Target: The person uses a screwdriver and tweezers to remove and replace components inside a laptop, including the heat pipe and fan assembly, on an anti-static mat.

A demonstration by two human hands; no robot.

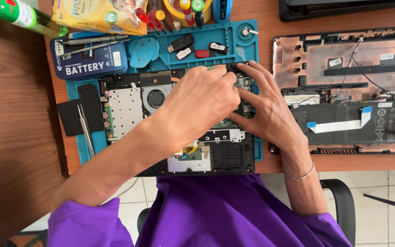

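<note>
1. The opened laptop base (129,107) lies on a blue repair mat (216,39) in the middle of the frame, its metal plate, round cooling fan (154,98) and circuit boards exposed.
2. Both hands meet over its upper right part. The left hand (202,107) arches down with curled fingers, fingertips pressed to the board near the top edge; whether it pinches anything cannot be told.
3. The right hand (266,112) lies just beside it, fingers spread and bent, tips touching the same area of the board; nothing is visibly gripped.
4. Along the mat's top trays lie small USB sticks (182,42) and blue plastic picks (143,51).
5. At the mat's left edge, metal tweezers (86,130) rest by a black pad (76,112); above sits a dark blue box (88,61).
6. To the right on the wooden worktop (19,114) lies the removed laptop bottom cover (344,50) with a black battery pack (357,121).
7. Screwdrivers (154,18) stand at the upper centre; a green bottle (19,13) lies in the upper left.
</note>
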